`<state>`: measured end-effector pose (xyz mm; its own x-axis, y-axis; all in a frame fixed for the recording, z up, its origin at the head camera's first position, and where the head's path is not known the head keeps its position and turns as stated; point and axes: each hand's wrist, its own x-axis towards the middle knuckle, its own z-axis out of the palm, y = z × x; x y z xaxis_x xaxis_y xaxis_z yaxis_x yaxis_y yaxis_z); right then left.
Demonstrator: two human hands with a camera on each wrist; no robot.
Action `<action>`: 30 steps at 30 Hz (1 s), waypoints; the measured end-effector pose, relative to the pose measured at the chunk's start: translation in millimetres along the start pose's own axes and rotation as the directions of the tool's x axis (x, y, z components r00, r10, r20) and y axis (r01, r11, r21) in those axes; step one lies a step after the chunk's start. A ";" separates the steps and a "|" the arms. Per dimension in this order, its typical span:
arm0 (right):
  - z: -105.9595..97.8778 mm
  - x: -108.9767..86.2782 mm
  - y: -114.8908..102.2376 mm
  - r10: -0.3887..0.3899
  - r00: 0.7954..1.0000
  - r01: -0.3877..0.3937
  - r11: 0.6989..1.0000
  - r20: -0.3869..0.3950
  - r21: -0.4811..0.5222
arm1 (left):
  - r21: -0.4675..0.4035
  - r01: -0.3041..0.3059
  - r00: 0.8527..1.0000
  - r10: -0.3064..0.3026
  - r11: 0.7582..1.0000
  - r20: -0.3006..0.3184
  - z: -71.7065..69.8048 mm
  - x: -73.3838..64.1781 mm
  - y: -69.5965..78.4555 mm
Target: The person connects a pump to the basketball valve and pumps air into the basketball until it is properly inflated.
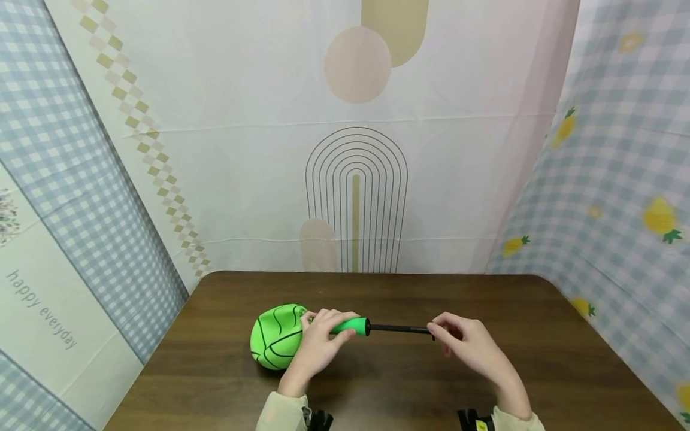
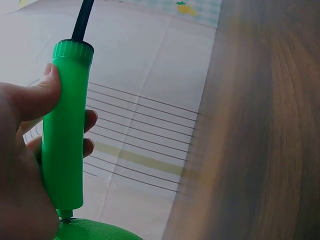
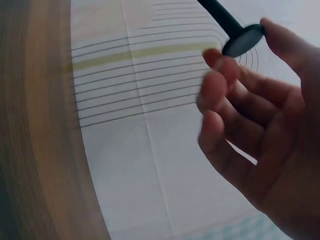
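A small green hand pump (image 1: pixel 353 327) lies level across both hands above the table, its black rod (image 1: pixel 399 328) drawn far out of the barrel. My left hand (image 1: pixel 318 341) grips the barrel, thumb on one side and fingers round the other. At the barrel's left end sits a partly crumpled green ball (image 1: pixel 277 338) with black lines; the left wrist view shows the pump's nozzle meeting it. With thumb and fingertips, my right hand (image 1: pixel 471 344) pinches the round black end (image 3: pixel 243 41) of the rod.
The dark wooden table (image 1: pixel 409 395) spreads beneath both hands. Behind it hangs a pale patterned cloth (image 1: pixel 248 179), with blue checked cloth (image 1: pixel 614 239) on the right side and more on the left.
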<state>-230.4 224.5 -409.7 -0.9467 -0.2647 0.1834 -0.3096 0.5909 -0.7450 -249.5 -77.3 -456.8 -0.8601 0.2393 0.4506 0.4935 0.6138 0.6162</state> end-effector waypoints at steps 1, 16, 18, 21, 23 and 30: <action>-0.4 -0.2 2.1 -0.028 0.999 0.028 1.000 0.030 -0.003 | 0.005 0.000 1.000 0.000 1.000 -0.002 -0.2 0.1 -0.2; 24.1 10.9 -5.8 -0.169 0.982 0.174 0.983 0.087 -0.060 | 0.074 -0.027 0.999 0.030 0.997 -0.038 8.1 0.3 4.5; 30.2 12.0 -10.5 -0.161 0.983 0.169 0.981 0.086 -0.093 | 0.079 -0.041 0.998 0.044 0.996 -0.042 8.9 0.2 5.1; 39.2 13.6 -16.6 -0.140 0.987 0.148 0.981 0.073 -0.122 | 0.067 -0.055 0.997 0.058 0.996 -0.044 10.1 0.2 6.3; 45.3 14.4 -19.7 -0.129 0.990 0.136 0.980 0.062 -0.144 | 0.060 -0.064 0.997 0.067 0.996 -0.045 11.3 0.0 6.9; 63.9 17.4 -27.2 -0.083 0.996 0.087 0.979 0.031 -0.186 | 0.060 -0.079 0.996 0.081 0.995 -0.039 17.0 -0.7 7.9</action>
<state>-232.8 155.1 -427.2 -0.9148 -0.3358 0.2246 -0.4017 0.6970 -0.5940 -247.2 -59.8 -463.3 -0.8116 0.2590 0.5237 0.5511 0.6369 0.5391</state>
